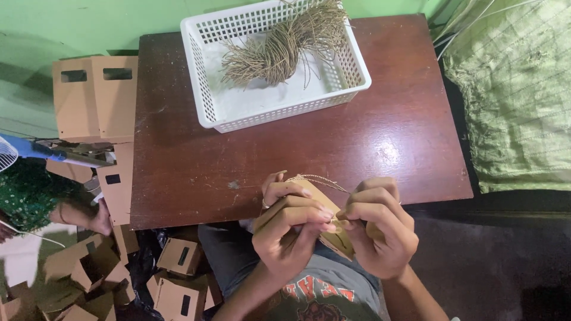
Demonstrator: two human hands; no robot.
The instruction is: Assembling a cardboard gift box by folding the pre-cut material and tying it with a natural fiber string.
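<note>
My left hand (pixel 289 221) and my right hand (pixel 380 229) are closed together on a small brown cardboard piece (pixel 334 238) just over the near edge of the dark wooden table (pixel 386 131). A thin length of brownish twine (pixel 318 178) loops up from the cardboard, its end pinched between the fingertips of both hands. Most of the cardboard is hidden behind my fingers.
A white plastic mesh basket (pixel 205 89) holding a bundle of twine pieces (pixel 285 44) stands at the table's far side. Flat and folded brown cardboard boxes (pixel 95 98) pile up at the left, where another person's hand (pixel 98 219) rests. A green woven sack (pixel 514 95) lies at right.
</note>
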